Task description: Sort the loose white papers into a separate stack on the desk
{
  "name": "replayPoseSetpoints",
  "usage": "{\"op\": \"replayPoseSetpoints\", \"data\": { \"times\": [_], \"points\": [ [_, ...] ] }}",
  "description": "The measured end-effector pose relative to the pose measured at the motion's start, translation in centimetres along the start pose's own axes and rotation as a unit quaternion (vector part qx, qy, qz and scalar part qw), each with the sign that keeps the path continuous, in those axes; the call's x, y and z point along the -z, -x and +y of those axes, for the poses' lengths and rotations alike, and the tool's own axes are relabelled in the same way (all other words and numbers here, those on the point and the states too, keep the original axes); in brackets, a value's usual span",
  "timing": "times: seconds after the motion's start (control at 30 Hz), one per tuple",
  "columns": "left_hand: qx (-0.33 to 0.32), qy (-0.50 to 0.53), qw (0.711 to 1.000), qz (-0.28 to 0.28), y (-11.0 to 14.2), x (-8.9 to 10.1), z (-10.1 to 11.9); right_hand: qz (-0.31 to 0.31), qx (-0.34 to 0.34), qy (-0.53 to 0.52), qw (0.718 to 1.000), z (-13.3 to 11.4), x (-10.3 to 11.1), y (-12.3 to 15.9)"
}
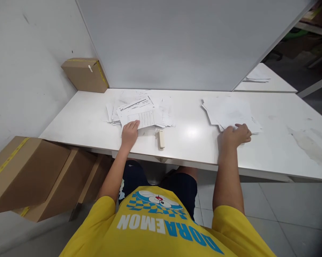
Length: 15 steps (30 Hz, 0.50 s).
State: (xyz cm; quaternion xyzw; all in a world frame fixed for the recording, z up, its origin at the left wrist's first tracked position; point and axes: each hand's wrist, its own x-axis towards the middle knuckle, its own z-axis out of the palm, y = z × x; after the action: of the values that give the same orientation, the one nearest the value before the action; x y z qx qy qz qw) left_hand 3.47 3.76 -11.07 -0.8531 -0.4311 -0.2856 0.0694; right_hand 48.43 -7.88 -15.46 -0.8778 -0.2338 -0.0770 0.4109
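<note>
My left hand [130, 135] is closed on the front edge of a printed sheet of paper [141, 116], its fingers on top and its thumb hidden. That sheet lies over a loose, uneven pile of papers [164, 110]. Further right, my right hand [237, 135] has its fingers curled at the front edge of a second paper stack [227, 110], with a bit of white paper showing between thumb and fingers. The sheets of this stack look mostly blank on top. Between the hands, near the table's front edge, lies a cream stapler [161, 139], touched by neither hand.
The white table [187, 142] backs onto a grey panel [166, 43]. A taped cardboard box [84, 75] stands at the back left corner. Several larger boxes [29, 171] crowd the lower left, beside the table. More papers [258, 74] lie on a surface beyond the panel.
</note>
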Motion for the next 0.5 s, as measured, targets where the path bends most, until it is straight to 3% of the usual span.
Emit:
{"op": "replayPoseSetpoints", "data": {
  "times": [0.07, 0.2, 0.27, 0.3, 0.33, 0.4, 0.43, 0.47, 0.5],
  "points": [
    [0.013, 0.000, 1.000, 0.015, 0.3, 0.1, -0.3, 0.024, -0.020, 0.005, 1.000, -0.1, 0.1, -0.1],
    [0.047, 0.005, 0.996, 0.078, 1.6, 1.1, 0.2, 0.048, 0.017, -0.064, 0.997, -2.2, 1.0, 1.8],
    [0.034, 0.009, 0.994, 0.105, 2.2, 1.5, 1.6, 0.001, 0.031, -0.173, 0.985, -4.8, 1.8, 4.5],
    [0.014, 0.012, 0.994, 0.107, 2.4, 1.7, 2.6, -0.060, 0.024, -0.246, 0.967, -6.5, 2.3, 6.2],
    [-0.010, 0.015, 0.995, 0.101, 2.4, 1.8, 3.6, -0.158, 0.011, -0.325, 0.932, -8.2, 2.9, 7.9],
    [-0.059, 0.020, 0.995, 0.079, 2.1, 1.8, 5.7, -0.405, -0.002, -0.431, 0.806, -11.7, 3.9, 10.9],
    [-0.080, 0.022, 0.994, 0.066, 1.8, 1.8, 6.4, -0.471, -0.007, -0.453, 0.757, -13.3, 4.2, 11.9],
    [-0.098, 0.024, 0.993, 0.054, 1.5, 1.7, 7.0, -0.503, -0.011, -0.463, 0.730, -14.6, 4.5, 12.6],
    [-0.114, 0.028, 0.992, 0.042, 1.3, 1.6, 7.3, -0.510, -0.018, -0.467, 0.722, -15.6, 4.6, 13.0]
  ]
}}
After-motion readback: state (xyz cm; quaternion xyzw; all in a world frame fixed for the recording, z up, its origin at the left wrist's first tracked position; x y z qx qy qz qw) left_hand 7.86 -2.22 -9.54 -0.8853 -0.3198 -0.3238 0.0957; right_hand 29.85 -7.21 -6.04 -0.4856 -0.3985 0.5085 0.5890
